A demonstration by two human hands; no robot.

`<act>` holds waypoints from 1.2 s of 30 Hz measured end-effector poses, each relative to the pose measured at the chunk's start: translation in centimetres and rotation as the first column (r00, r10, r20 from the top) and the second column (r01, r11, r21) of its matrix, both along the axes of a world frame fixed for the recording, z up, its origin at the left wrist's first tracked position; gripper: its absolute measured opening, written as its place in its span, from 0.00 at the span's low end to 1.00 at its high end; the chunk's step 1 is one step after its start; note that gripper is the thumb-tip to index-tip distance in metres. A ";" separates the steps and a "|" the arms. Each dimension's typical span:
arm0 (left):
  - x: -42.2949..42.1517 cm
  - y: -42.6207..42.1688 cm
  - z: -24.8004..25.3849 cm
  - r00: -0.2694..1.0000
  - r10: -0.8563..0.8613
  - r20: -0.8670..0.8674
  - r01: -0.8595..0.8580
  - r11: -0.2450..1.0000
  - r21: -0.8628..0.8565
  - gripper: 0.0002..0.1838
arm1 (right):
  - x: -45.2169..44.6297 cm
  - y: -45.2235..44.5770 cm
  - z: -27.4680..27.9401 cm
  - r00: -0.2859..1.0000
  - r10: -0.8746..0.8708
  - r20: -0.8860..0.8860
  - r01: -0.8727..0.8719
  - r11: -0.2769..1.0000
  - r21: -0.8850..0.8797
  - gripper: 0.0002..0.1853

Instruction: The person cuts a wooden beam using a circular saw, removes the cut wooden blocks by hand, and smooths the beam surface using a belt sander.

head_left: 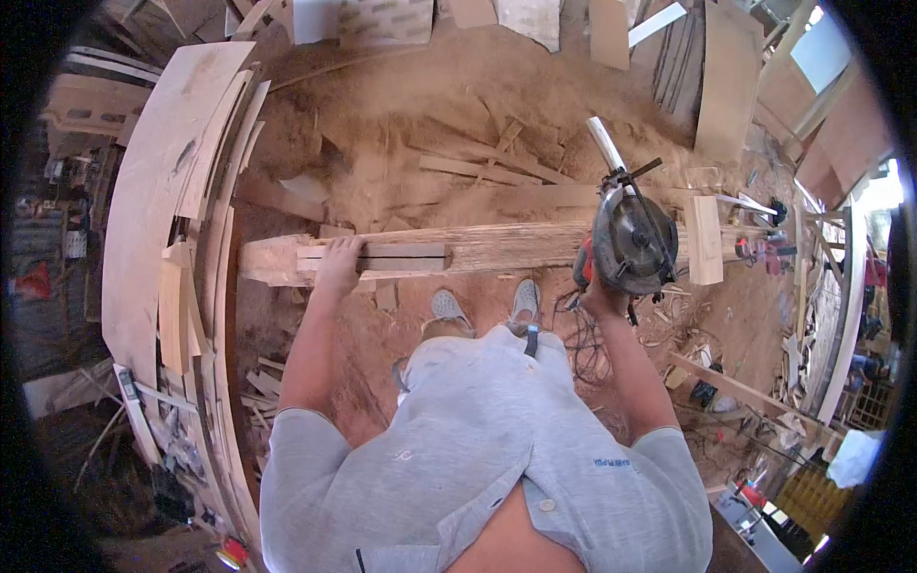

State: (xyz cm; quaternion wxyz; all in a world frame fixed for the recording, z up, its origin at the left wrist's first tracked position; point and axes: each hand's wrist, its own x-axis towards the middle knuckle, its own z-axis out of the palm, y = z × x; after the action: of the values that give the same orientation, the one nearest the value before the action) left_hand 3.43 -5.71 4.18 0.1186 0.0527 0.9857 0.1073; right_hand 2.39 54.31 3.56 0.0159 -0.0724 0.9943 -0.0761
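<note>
A: Where do the wooden strips (411, 251) lie from each grip?

B: Directly beneath the left grip (338, 265), whose fingers curl over them near their left end. From the right grip (604, 299) they lie off to the left, well apart, so the left is clearly the nearer.

A: And their long axis?

B: Side to side, lengthwise along the rough beam (521, 246), with a narrow dark gap between them.

A: Is the left grip clamped tight?

B: I can't tell; it may simply be resting on them. The right one holds the circular saw (638, 237), though the saw hides part of that hand. The blade's flat side faces up toward the camera, and a bare stretch of beam separates saw from strips.

A: What about the surface itself?

B: The beam serves as one, coarse and splintery on top. A pale block (705, 241) sits across it, just right of the saw.

A: And the room?

B: Sawdust and offcuts cover the floor (382, 358), large stacked sheets (172, 181) stand at the left, and panels (730, 81) lean at the far right.
</note>
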 end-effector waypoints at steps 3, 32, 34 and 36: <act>0.8 0.3 -0.3 0.998 0.044 -0.036 -0.047 0.996 -0.079 0.36 | -0.7 -0.9 3.1 0.997 0.076 0.002 -0.076 0.997 -0.023 0.51; 13.9 33.6 6.6 0.661 0.526 0.534 -0.572 -0.107 0.813 0.36 | -6.1 -8.2 14.7 0.419 0.840 0.344 -0.307 0.487 -0.817 0.33; 12.6 33.6 8.6 0.612 0.606 0.509 -0.661 0.038 0.750 0.48 | -5.4 -9.2 12.9 0.444 0.824 0.353 -0.304 0.509 -0.805 0.33; 11.3 33.8 10.1 0.645 0.636 0.424 -0.696 0.260 0.669 0.52 | -5.1 -9.9 12.2 0.478 0.812 0.335 -0.285 0.504 -0.815 0.32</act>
State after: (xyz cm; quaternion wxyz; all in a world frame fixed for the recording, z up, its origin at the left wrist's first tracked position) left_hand 14.69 28.09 14.26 0.0597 -0.3236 0.7526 0.5704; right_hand -2.71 44.36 15.80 0.3834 -0.3824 0.7206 -0.4330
